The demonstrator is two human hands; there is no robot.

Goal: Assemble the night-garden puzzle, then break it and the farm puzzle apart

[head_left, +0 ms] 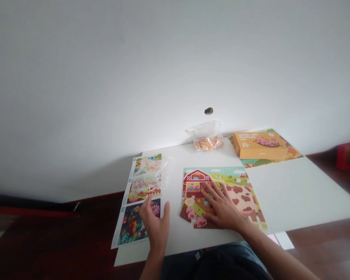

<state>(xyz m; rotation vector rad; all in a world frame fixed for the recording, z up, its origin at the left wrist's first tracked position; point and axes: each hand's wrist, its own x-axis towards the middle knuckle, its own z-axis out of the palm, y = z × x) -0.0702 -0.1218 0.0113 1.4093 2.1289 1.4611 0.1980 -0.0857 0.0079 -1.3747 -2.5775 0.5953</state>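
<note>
A farm jigsaw puzzle [239, 186] with a red barn and a brown-spotted cow lies on the white table [303, 186]. My right hand [223, 208] lies flat on its lower middle, fingers spread, palm down. My left hand [156, 223] hovers open just left of the puzzle, thumb pointing right, over the lower edge of a sheet of picture cards [140, 194]. A clear empty plastic bag [159, 171] lies on that sheet's upper part.
A clear bag of loose puzzle pieces [207, 140] stands at the table's far edge. An orange puzzle box [259, 144] rests on a printed sheet at the back right. Dark red floor surrounds the table; a white wall stands behind it.
</note>
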